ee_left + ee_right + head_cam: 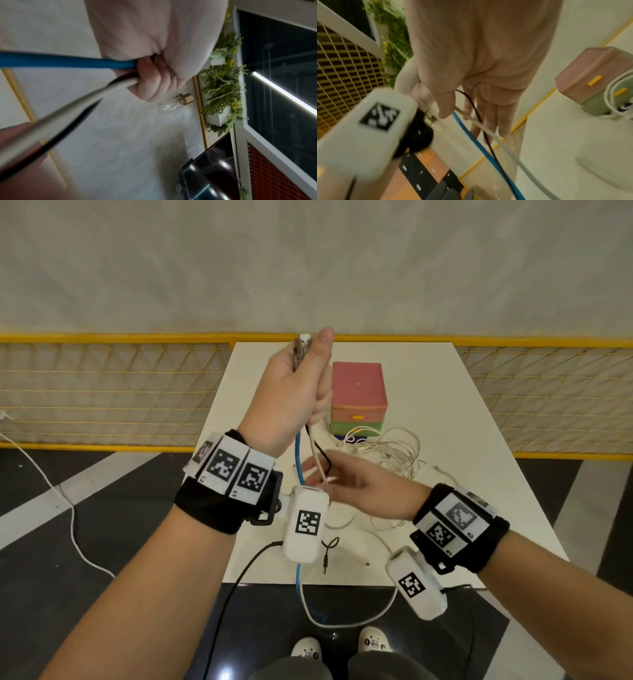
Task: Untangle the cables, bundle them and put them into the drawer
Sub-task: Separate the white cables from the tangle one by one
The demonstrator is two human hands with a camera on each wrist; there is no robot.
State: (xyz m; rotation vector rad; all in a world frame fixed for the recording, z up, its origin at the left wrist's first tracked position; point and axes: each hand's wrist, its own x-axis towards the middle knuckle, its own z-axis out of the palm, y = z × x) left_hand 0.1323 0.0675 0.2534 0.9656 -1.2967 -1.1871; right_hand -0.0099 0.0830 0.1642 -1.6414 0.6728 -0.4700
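My left hand [294, 385] is raised above the table and grips the ends of three cables in its fist [154, 83]; a plug [303, 344] sticks out at the top. A blue cable [298, 453], a white cable [317, 460] and a thin black cable [323, 455] hang down from it. Below, my right hand [346, 479] reaches in with straight fingers [488, 121], and the blue cable [471, 135], white cable [505, 146] and black cable [488, 142] run between thumb and fingers. The small drawer unit [358, 392], pink on top and green below, stands behind.
A tangle of thin white cables [390, 450] lies on the white table [462, 422] in front of the drawer unit. A black jack lead [327, 553] and a white cable end [367, 564] lie near the front edge. A yellow mesh fence [102, 392] runs behind.
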